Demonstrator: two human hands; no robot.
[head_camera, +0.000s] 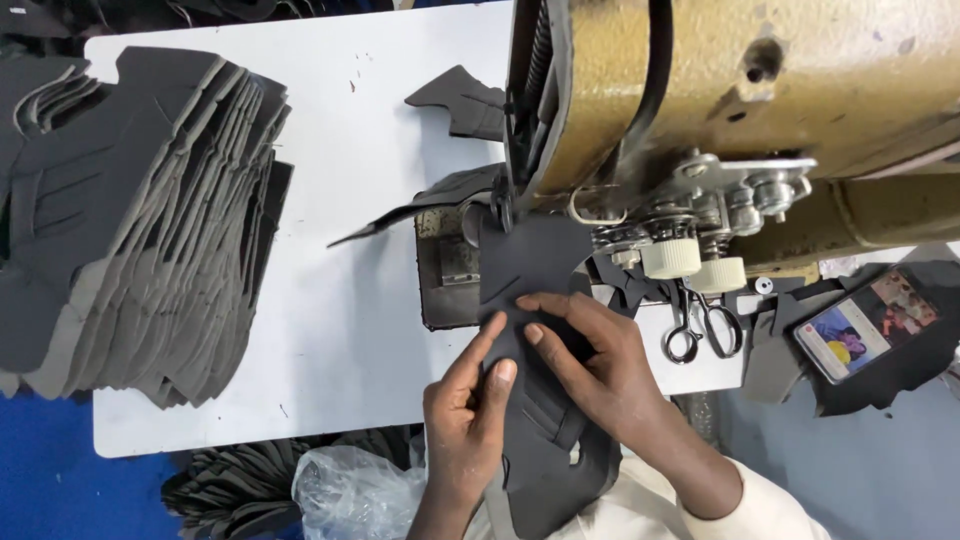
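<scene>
A black cut piece of shoe material (525, 262) lies on the bed of a tan sewing machine (700, 90), running under its needle area. My left hand (468, 415) pinches the piece's near left edge between thumb and fingers. My right hand (600, 360) lies flat on top of the piece, fingers spread and pressing it down. More of the same black piece (550, 470) hangs off the table edge toward my lap.
A tall fanned stack of black cut pieces (140, 220) fills the left of the white table (350, 300). Loose black pieces (460, 100) lie behind the needle. Scissors (700, 325) and a lit phone (865, 322) sit at right. A plastic bag (350, 490) hangs below.
</scene>
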